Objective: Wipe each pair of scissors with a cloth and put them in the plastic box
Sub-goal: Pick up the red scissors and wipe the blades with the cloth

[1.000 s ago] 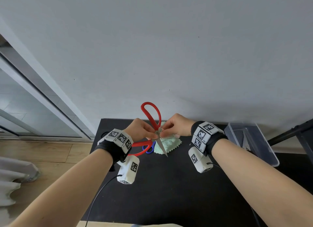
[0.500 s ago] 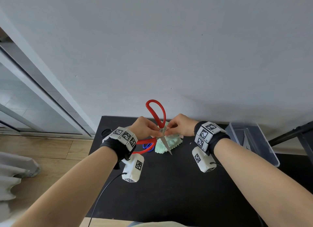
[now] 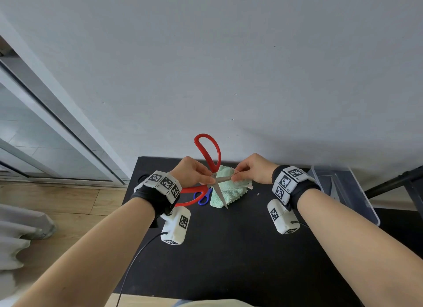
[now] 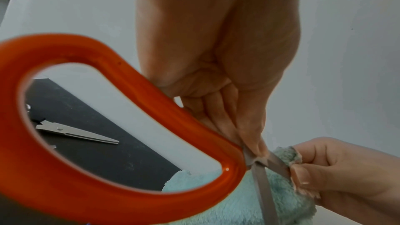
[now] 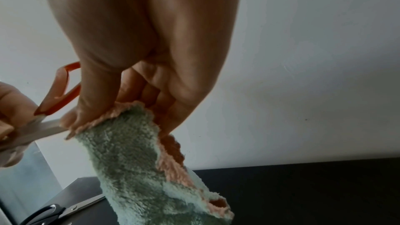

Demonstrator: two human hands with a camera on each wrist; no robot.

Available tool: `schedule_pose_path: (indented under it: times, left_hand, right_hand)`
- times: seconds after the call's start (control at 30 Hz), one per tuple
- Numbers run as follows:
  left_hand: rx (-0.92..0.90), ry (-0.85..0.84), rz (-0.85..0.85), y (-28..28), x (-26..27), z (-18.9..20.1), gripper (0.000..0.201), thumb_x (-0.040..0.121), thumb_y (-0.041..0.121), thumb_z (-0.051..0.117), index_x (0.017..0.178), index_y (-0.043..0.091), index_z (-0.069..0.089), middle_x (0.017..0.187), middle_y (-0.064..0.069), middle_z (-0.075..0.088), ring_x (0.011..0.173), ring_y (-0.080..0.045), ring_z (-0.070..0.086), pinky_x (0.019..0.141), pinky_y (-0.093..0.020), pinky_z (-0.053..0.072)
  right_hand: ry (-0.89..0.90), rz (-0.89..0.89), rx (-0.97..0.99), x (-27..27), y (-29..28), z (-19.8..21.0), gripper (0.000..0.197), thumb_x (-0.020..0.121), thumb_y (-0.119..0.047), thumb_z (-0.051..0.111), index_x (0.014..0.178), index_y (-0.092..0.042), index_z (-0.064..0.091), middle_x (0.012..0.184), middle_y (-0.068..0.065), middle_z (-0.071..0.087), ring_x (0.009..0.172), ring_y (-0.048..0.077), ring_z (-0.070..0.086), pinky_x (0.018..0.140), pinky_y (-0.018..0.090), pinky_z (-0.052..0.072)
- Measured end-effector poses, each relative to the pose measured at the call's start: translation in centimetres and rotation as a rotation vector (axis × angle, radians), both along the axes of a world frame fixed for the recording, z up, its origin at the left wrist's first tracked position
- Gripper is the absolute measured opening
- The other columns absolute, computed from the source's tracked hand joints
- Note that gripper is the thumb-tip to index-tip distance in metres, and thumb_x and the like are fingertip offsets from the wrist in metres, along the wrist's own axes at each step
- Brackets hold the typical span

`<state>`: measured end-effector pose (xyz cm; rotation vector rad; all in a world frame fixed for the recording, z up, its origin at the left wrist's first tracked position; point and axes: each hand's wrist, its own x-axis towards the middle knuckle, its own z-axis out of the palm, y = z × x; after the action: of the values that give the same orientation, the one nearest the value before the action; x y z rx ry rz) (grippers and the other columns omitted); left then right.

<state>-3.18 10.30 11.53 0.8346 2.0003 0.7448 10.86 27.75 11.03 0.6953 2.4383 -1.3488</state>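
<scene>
My left hand (image 3: pixel 209 178) pinches the red-handled scissors (image 3: pixel 207 151) at the pivot and holds them above the black table. The blades stand apart, one handle up, one blade pointing down. My right hand (image 3: pixel 235 175) pinches the light green cloth (image 3: pixel 229 191) round the other blade. The left wrist view shows the red handle (image 4: pixel 108 91), the bare blade (image 4: pixel 264 186) and the cloth (image 4: pixel 238 203). In the right wrist view the cloth (image 5: pixel 129 160) hangs from my fingers (image 5: pixel 93 109) over the blade (image 5: pixel 43 129). The clear plastic box (image 3: pixel 348 197) stands at the right.
Blue-handled scissors (image 3: pixel 203 198) lie on the table (image 3: pixel 229 249) under the red ones. Black-handled scissors (image 4: pixel 75 133) lie near the table's back left. A grey pointed shape lies in the box. The wall stands close behind; wooden floor lies to the left.
My right hand has slid the cloth outward along the blade, away from the pivot, so a stretch of bare blade now shows between my hands. The left hand keeps its hold.
</scene>
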Motion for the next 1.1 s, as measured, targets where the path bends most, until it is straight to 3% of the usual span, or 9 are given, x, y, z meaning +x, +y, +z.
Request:
schedule_pose_path:
  times: [0.23, 0.3, 0.5, 0.63, 0.77, 0.83, 1.0, 1.1]
  left_hand:
    - [0.01, -0.02, 0.018, -0.2, -0.2, -0.1, 0.007, 0.077, 0.024, 0.077, 0.081, 0.018, 0.077, 0.081, 0.002, 0.071, 0.065, 0.0, 0.056, 0.054, -0.002, 0.04]
    - [0.012, -0.021, 0.021, -0.2, -0.3, -0.1, 0.009, 0.077, 0.024, 0.077, 0.083, 0.017, 0.077, 0.081, 0.001, 0.071, 0.066, -0.001, 0.056, 0.055, -0.003, 0.041]
    - [0.019, -0.039, 0.042, -0.2, -0.5, 0.1, 0.007, 0.077, 0.023, 0.077, 0.081, 0.017, 0.077, 0.079, 0.001, 0.071, 0.065, -0.001, 0.057, 0.055, -0.003, 0.042]
    - [0.01, -0.03, 0.063, -0.7, -1.0, 0.0, 0.004, 0.077, 0.021, 0.077, 0.079, 0.017, 0.076, 0.075, 0.002, 0.07, 0.059, 0.002, 0.058, 0.053, -0.004, 0.043]
    - [-0.045, -0.022, 0.036, -1.2, -1.4, 0.0, 0.01, 0.078, 0.022, 0.076, 0.085, 0.015, 0.077, 0.07, 0.004, 0.068, 0.06, -0.003, 0.056, 0.056, -0.008, 0.045]
    - [-0.049, -0.049, 0.042, -1.2, -1.3, 0.2, 0.01, 0.079, 0.021, 0.076, 0.086, 0.014, 0.077, 0.065, 0.006, 0.067, 0.054, -0.001, 0.056, 0.054, -0.008, 0.045]
    - [-0.039, -0.051, 0.044, -1.0, -1.1, 0.9, 0.006, 0.078, 0.018, 0.076, 0.082, 0.013, 0.077, 0.058, 0.009, 0.066, 0.048, 0.001, 0.056, 0.052, -0.009, 0.045]
    - [-0.043, -0.052, 0.05, -1.0, -1.0, 0.9, 0.007, 0.079, 0.017, 0.076, 0.084, 0.012, 0.077, 0.058, 0.009, 0.065, 0.047, 0.002, 0.055, 0.052, -0.009, 0.044]
  right_hand:
    - [0.003, -0.011, -0.019, 0.1, 0.6, -0.2, 0.006, 0.078, -0.024, 0.076, 0.08, -0.019, 0.073, 0.066, -0.011, 0.063, 0.063, 0.002, 0.052, 0.064, 0.015, 0.041]
    - [0.014, -0.027, -0.016, 0.4, 0.9, -0.3, 0.006, 0.078, -0.023, 0.077, 0.079, -0.019, 0.073, 0.059, -0.016, 0.061, 0.059, 0.0, 0.05, 0.06, 0.011, 0.039]
    - [0.037, -0.058, -0.016, 0.8, 1.4, -0.2, 0.012, 0.079, -0.017, 0.075, 0.087, -0.008, 0.074, 0.054, -0.017, 0.06, 0.054, -0.005, 0.05, 0.053, 0.004, 0.035]
    - [0.004, -0.07, 0.011, 1.4, 2.3, 0.0, 0.01, 0.078, -0.019, 0.076, 0.083, -0.011, 0.074, 0.074, -0.002, 0.065, 0.067, 0.004, 0.051, 0.065, 0.012, 0.04]
    - [-0.041, -0.062, 0.049, 2.1, 2.5, -0.3, 0.012, 0.078, -0.017, 0.077, 0.087, -0.009, 0.073, 0.071, -0.008, 0.063, 0.065, 0.001, 0.053, 0.064, 0.011, 0.041]
    - [-0.074, -0.037, 0.078, 2.4, 2.2, -0.6, 0.009, 0.076, -0.016, 0.078, 0.079, -0.017, 0.07, 0.07, -0.01, 0.062, 0.066, 0.001, 0.054, 0.067, 0.015, 0.042]
    - [-0.115, -0.03, 0.119, 2.7, 0.8, -1.0, 0.019, 0.074, -0.012, 0.077, 0.08, -0.019, 0.061, 0.074, -0.007, 0.061, 0.073, 0.013, 0.059, 0.073, 0.025, 0.049]
    - [-0.165, 0.026, 0.182, 2.8, 0.5, -0.9, 0.022, 0.068, -0.017, 0.078, 0.067, -0.024, 0.057, 0.071, -0.006, 0.062, 0.073, 0.019, 0.063, 0.078, 0.035, 0.053]
